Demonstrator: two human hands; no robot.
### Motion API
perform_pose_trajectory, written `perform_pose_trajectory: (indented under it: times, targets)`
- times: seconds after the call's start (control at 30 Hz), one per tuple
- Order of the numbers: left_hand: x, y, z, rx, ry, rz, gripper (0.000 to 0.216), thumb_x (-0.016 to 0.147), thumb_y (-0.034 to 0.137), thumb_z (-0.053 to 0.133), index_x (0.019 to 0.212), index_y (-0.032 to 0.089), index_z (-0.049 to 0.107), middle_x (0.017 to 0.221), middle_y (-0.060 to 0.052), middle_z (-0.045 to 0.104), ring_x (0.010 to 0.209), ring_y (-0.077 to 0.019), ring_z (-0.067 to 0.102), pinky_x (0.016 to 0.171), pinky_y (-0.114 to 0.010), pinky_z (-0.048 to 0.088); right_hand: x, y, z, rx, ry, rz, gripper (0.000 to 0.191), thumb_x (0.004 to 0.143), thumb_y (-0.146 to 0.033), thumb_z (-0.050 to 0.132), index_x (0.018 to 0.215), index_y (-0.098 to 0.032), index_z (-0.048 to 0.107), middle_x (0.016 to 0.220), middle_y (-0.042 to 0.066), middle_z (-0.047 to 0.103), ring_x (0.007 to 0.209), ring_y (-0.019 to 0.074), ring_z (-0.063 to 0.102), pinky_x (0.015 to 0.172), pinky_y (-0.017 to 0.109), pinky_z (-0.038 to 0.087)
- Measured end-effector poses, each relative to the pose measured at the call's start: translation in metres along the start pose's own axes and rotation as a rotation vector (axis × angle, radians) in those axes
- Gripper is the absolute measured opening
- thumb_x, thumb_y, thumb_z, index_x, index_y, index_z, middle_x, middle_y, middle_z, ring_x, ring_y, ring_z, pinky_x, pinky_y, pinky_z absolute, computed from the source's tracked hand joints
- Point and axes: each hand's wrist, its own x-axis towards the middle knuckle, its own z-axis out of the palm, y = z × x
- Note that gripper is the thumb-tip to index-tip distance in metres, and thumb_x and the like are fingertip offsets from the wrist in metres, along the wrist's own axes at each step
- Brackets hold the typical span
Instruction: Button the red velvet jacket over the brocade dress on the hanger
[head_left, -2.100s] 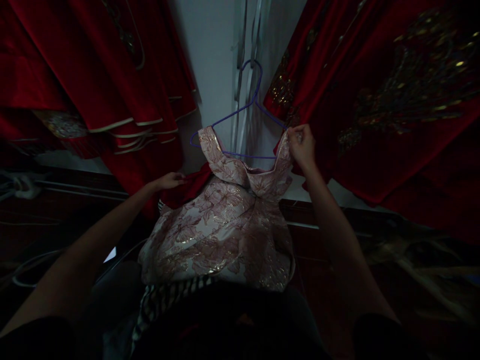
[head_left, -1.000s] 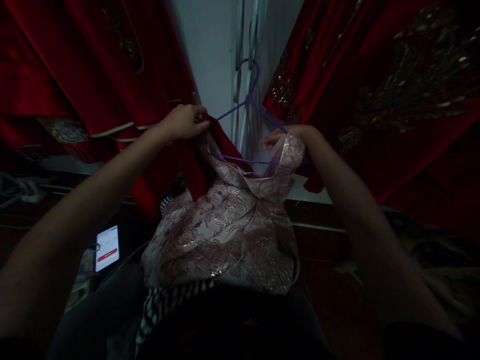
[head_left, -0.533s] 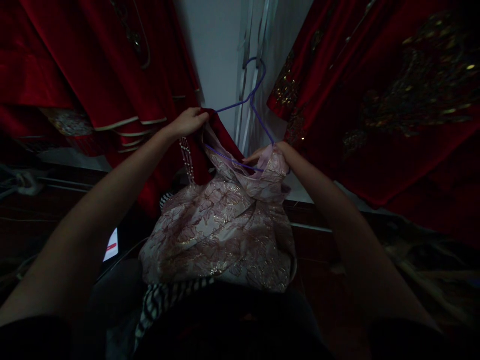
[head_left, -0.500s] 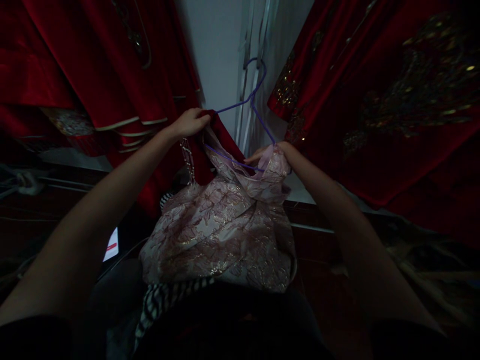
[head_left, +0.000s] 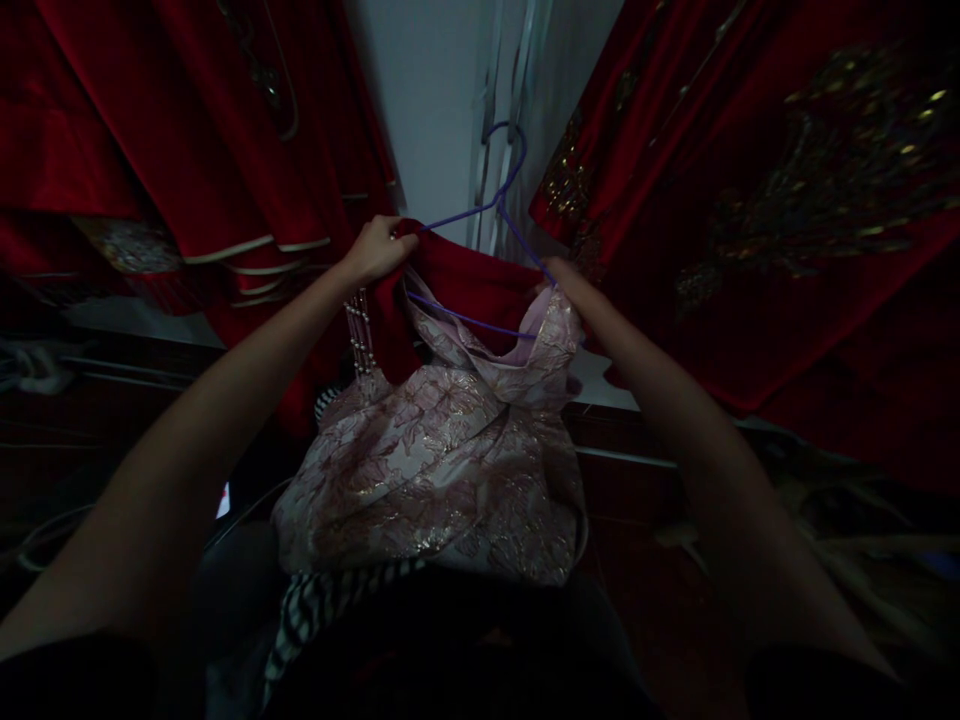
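A pink brocade dress [head_left: 450, 440] with a metallic floral pattern lies across my lap, its neckline on a purple hanger [head_left: 469, 318]. Behind the neckline, red cloth [head_left: 480, 270] stretches between my two hands. My left hand [head_left: 381, 250] is closed on the red cloth at the hanger's left end, thumb on top. At the hanger's right shoulder is my right hand [head_left: 566, 282], at the red cloth's other end; its fingers are mostly hidden behind the cloth and dress strap. Strings of beads [head_left: 360, 335] hang below my left hand.
Red garments [head_left: 825, 300] with gold sequins hang at the right, and more red garments [head_left: 247, 130] hang at the left. White cabinet doors [head_left: 427, 90] with long handles stand ahead. Black-and-white striped fabric [head_left: 315, 610] shows under the dress. A lit screen [head_left: 223, 500] is partly behind my left forearm.
My right hand's fingers have withdrawn from inside the neckline to the hanger's right shoulder. The red cloth, bunched toward the left before, now spans across behind the hanger. My left hand keeps its hold.
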Motion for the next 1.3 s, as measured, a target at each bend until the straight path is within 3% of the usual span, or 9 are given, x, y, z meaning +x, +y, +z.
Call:
perform_pose_trajectory:
  times: [0.1, 0.3, 0.5, 0.6, 0.7, 0.8, 0.93, 1.07, 1.3]
  targets:
    - [-0.005, 0.0, 0.016, 0.083, 0.083, 0.046, 0.023, 0.077, 0.023, 0.05, 0.091, 0.014, 0.065, 0.081, -0.006, 0.064, 0.085, -0.0216, 0.059, 0.086, -0.035, 0.046, -0.004, 0.011, -0.022, -0.12, 0.051, 0.109, 0.018, 0.086, -0.027, 0.058, 0.101, -0.016, 0.061, 0.088, 0.007, 0.064, 0.085, 0.0235, 0.065, 0.077, 0.039, 0.052]
    - [-0.022, -0.005, 0.042, 0.369, 0.144, 0.177, 0.027, 0.074, 0.017, 0.056, 0.101, 0.017, 0.06, 0.101, -0.013, 0.064, 0.109, -0.032, 0.056, 0.1, -0.047, 0.037, -0.036, 0.046, -0.062, -0.266, 0.13, 0.172, 0.038, 0.072, -0.006, 0.055, 0.109, -0.014, 0.054, 0.107, 0.015, 0.062, 0.092, 0.0255, 0.062, 0.082, 0.04, 0.05]
    - [-0.032, -0.004, 0.059, 0.46, 0.208, 0.165, 0.033, 0.076, 0.014, 0.054, 0.109, 0.019, 0.057, 0.107, -0.014, 0.063, 0.112, -0.0325, 0.053, 0.099, -0.047, 0.036, -0.047, 0.056, -0.086, -0.311, -0.268, 0.349, 0.027, 0.059, -0.009, 0.069, 0.083, -0.017, 0.06, 0.084, 0.008, 0.064, 0.083, 0.0253, 0.063, 0.08, 0.038, 0.051]
    - [-0.036, 0.002, 0.068, 0.435, 0.222, 0.123, 0.034, 0.078, 0.012, 0.051, 0.11, 0.02, 0.057, 0.107, -0.014, 0.062, 0.112, -0.0321, 0.053, 0.099, -0.047, 0.036, -0.053, 0.035, -0.091, -0.245, -0.131, 0.231, 0.028, 0.063, -0.012, 0.067, 0.089, -0.018, 0.059, 0.085, 0.006, 0.065, 0.084, 0.0254, 0.064, 0.082, 0.039, 0.05]
    - [-0.04, 0.009, 0.073, 0.389, 0.196, 0.098, 0.032, 0.082, 0.018, 0.053, 0.113, 0.019, 0.056, 0.108, -0.014, 0.061, 0.113, -0.0324, 0.053, 0.099, -0.048, 0.037, -0.056, 0.017, -0.081, -0.081, 0.008, 0.193, 0.031, 0.067, -0.018, 0.067, 0.096, -0.018, 0.057, 0.086, 0.006, 0.065, 0.082, 0.0237, 0.063, 0.083, 0.039, 0.05]
    - [-0.043, 0.011, 0.062, 0.354, 0.163, 0.114, 0.03, 0.084, 0.029, 0.055, 0.112, 0.019, 0.056, 0.11, -0.013, 0.058, 0.113, -0.0317, 0.052, 0.099, -0.047, 0.038, -0.056, 0.013, -0.057, 0.163, -0.049, 0.226, 0.03, 0.068, -0.019, 0.065, 0.097, -0.018, 0.056, 0.083, 0.005, 0.065, 0.075, 0.0206, 0.062, 0.077, 0.037, 0.052]
    - [-0.045, 0.007, 0.019, 0.327, 0.121, 0.174, 0.022, 0.084, 0.037, 0.058, 0.098, 0.019, 0.059, 0.114, -0.012, 0.052, 0.118, -0.0323, 0.042, 0.102, -0.048, 0.033, -0.055, 0.017, -0.026, 0.469, -0.151, 0.317, 0.016, 0.075, -0.021, 0.054, 0.091, -0.019, 0.055, 0.076, 0.003, 0.063, 0.067, 0.0173, 0.06, 0.066, 0.033, 0.052]
    - [-0.055, 0.006, -0.018, 0.446, 0.016, 0.211, 0.017, 0.085, 0.035, 0.057, 0.09, 0.019, 0.06, 0.104, -0.007, 0.052, 0.108, -0.0289, 0.043, 0.094, -0.046, 0.036, -0.066, 0.014, -0.011, 0.502, -0.052, 0.276, 0.023, 0.07, -0.023, 0.059, 0.092, -0.02, 0.05, 0.08, 0.0, 0.061, 0.073, 0.0159, 0.059, 0.072, 0.033, 0.051]
    - [-0.07, 0.027, -0.003, 0.559, -0.143, 0.178, 0.009, 0.079, 0.027, 0.06, 0.076, 0.019, 0.06, 0.086, -0.008, 0.055, 0.089, -0.0281, 0.054, 0.076, -0.043, 0.039, -0.091, 0.0, -0.006, 0.464, 0.179, 0.149, 0.019, 0.083, -0.029, 0.056, 0.096, -0.022, 0.045, 0.095, 0.002, 0.06, 0.086, 0.0144, 0.059, 0.084, 0.029, 0.046]
